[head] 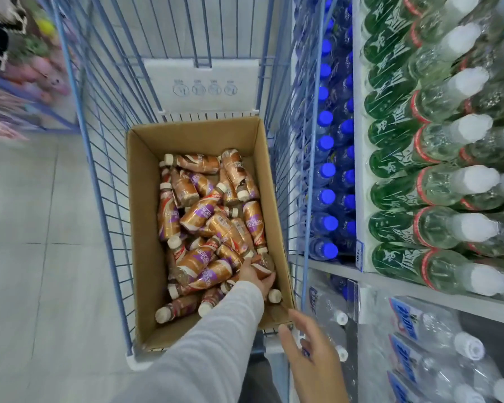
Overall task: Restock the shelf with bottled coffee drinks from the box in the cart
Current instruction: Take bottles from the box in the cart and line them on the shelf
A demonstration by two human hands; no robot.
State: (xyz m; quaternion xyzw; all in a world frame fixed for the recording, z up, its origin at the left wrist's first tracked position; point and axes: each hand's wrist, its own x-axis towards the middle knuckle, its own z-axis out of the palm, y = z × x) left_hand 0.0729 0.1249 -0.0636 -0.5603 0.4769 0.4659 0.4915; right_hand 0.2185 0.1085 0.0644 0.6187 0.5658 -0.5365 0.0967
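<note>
Cardboard box (146, 228) of coffee bottles in the cart (105, 181); both hands at its near right corner.

Grey-sleeved left hand (256, 276) reaches down into the box, its fingers (269, 282) curled round one bottle (264, 264) lying against the right wall, more bottles heaped just beyond and beside them. Right hand (309, 351) hovers bare outside the near corner, palm turned in, fingers (300, 322) loosely spread and holding nothing, the box rim just beyond their tips. Shelf (419, 283) of bottled water stands to their right.
</note>
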